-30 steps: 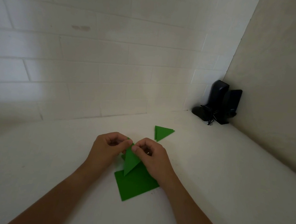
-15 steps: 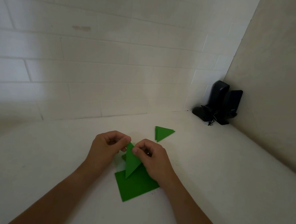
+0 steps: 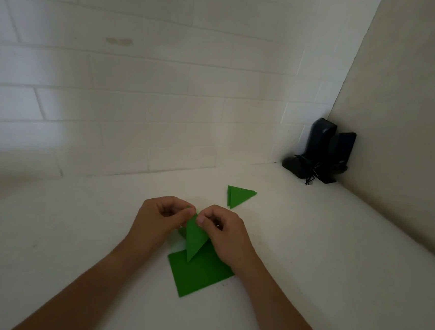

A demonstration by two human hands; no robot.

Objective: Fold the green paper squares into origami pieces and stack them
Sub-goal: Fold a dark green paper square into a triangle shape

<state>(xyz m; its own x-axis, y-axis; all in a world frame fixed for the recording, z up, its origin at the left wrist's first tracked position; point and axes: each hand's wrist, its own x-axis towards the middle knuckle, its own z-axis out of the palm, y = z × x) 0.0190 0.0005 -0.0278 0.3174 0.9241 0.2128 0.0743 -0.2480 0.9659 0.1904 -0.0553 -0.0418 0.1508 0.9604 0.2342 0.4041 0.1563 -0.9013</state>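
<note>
Both hands hold a folded green paper triangle [image 3: 194, 239] just above the white table, its sharp tip pointing toward me. My left hand [image 3: 159, 219] pinches its top edge from the left. My right hand [image 3: 224, 233] pinches the same top from the right, thumb on the paper. Beneath them lies a stack of flat green paper squares [image 3: 197, 276], partly hidden by my right wrist. A pile of finished folded triangles [image 3: 238, 196] rests farther back to the right.
The white table [image 3: 72, 230] meets a white brick wall at the back and a plain wall on the right. Two black speakers [image 3: 324, 151] with tangled cables stand in the far right corner.
The held triangle has shifted only slightly. My left fingertips came off its top half a second ago and now pinch it again beside my right thumb.
</note>
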